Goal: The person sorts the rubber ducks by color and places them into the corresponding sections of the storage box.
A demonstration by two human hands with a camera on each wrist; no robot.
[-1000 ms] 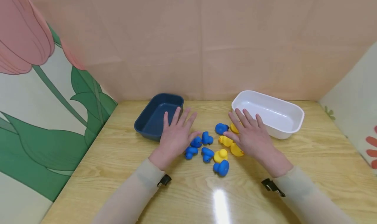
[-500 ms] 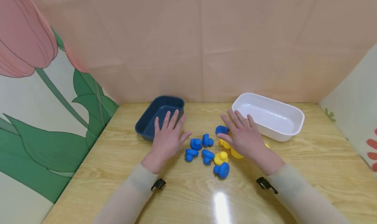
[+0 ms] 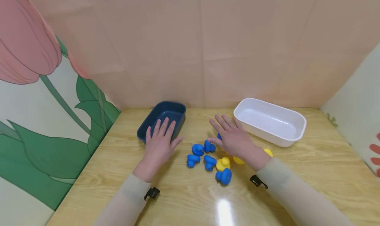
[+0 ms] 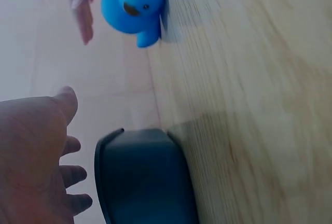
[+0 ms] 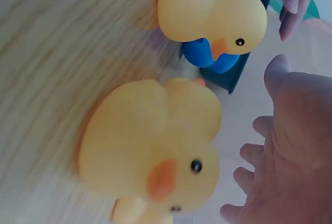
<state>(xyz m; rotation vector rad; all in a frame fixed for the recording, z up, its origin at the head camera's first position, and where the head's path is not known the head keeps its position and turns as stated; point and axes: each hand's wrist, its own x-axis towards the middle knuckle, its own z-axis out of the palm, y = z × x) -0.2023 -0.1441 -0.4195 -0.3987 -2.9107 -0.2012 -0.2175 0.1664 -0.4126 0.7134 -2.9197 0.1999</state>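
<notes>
My left hand (image 3: 158,148) hovers with spread fingers in front of the dark blue basin (image 3: 142,128), its fingertips overlapping the basin in the head view. My right hand (image 3: 236,140), fingers straight and palm down, is over the rubber ducks and hides some of them. Blue rubber ducks (image 3: 210,162) lie loosely to its left, several on their sides. A yellow rubber duck (image 3: 223,164) stands among them near a tipped blue duck (image 3: 224,176). In the right wrist view a yellow duck (image 5: 150,141) looms close beside the palm. Neither hand holds anything.
A white basin (image 3: 270,120) stands at the back right of the wooden table (image 3: 184,199). Behind it hangs a pinkish cloth backdrop (image 3: 207,48). A wall with a tulip print (image 3: 98,113) borders the left side.
Both hands have shifted left in the head view, the left away from the ducks and the right further over them. The ducks and basins stay in place; the whole view has tilted slightly up.
</notes>
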